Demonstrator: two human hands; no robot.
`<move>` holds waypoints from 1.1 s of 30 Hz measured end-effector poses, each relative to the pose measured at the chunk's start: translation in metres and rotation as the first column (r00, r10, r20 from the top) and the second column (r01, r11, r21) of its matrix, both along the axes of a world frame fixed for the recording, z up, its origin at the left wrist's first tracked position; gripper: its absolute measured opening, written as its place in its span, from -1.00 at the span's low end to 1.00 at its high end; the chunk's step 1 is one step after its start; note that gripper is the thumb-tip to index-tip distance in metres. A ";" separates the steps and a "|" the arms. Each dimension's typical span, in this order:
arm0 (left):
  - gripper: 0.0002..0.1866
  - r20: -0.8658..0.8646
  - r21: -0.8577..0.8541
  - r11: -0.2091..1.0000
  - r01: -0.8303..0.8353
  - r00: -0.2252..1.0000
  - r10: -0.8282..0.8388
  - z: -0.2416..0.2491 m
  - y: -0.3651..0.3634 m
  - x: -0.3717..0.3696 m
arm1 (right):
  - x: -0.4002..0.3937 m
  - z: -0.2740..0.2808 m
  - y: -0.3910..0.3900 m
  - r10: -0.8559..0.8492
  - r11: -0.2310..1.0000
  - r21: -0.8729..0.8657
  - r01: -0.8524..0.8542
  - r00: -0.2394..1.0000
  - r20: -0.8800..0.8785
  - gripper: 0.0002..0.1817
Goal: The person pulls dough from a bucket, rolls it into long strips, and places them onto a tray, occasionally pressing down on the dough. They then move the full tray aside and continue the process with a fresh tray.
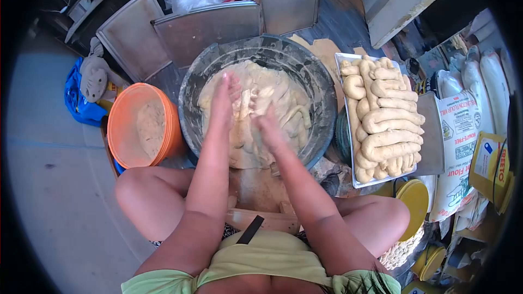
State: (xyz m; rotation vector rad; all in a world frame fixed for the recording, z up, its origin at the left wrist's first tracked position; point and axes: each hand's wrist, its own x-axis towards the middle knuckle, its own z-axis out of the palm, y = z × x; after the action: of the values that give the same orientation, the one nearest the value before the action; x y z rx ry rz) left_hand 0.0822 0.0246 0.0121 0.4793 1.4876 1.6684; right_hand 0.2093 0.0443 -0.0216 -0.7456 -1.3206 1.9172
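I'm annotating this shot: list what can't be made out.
Head view: right hand, fingers blurred.
Head view: dough, partly hidden behind left hand.
Head view: tray, base covered by rolls.
Head view: sack, smallest print too small.
Head view: shirt, cut off by bottom edge.

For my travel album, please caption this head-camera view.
Left hand and right hand over dough in a dark tub, between an orange bucket and a tray of dough rolls.

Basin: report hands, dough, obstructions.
Left hand open, right hand blurred, both over dough. Dough spread across basin floor. Nothing seen blocking; orange bucket and tray sit outside.
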 end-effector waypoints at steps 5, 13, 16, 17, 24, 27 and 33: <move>-0.23 0.210 0.012 0.992 0.127 0.970 -0.127 0.016 -0.010 0.080 | -0.003 0.012 0.019 -0.151 0.985 0.113 0.133 0.974 0.171 -0.27; -0.28 0.311 0.164 0.984 0.076 0.942 -0.124 0.061 -0.009 0.077 | 0.023 0.083 -0.005 -0.350 0.656 0.745 -0.121 0.826 0.442 -0.10; -0.47 0.021 0.060 0.964 0.258 0.966 -0.259 0.114 -0.019 0.073 | 0.032 0.132 0.006 -0.399 0.548 0.836 0.000 0.879 0.262 -0.06; -0.55 -0.181 -0.139 0.938 0.318 0.923 -0.339 0.138 -0.025 0.069 | 0.036 0.140 0.012 -0.344 0.659 0.722 0.212 0.938 0.039 -0.04; -0.49 -0.199 0.822 0.451 0.349 0.917 -0.347 0.341 -0.077 -0.041 | 0.021 0.034 -0.044 0.095 0.703 0.572 -0.423 0.853 0.514 -0.51; -0.51 -0.213 0.839 0.480 0.255 0.967 -0.141 0.347 -0.096 -0.106 | 0.031 -0.062 -0.005 0.088 0.786 0.531 -0.315 0.908 0.408 -0.71; -0.71 -0.309 -0.037 0.932 0.360 0.883 -0.353 0.217 -0.066 -0.035 | 0.044 0.087 0.061 0.315 0.947 0.011 -0.321 0.935 0.161 -0.80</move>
State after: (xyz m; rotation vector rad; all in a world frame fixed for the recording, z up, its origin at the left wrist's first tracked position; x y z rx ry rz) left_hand 0.0475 -0.0416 0.2290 1.0049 1.4906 1.3591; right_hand 0.2531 0.1048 0.0655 -0.7093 -1.6549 2.1118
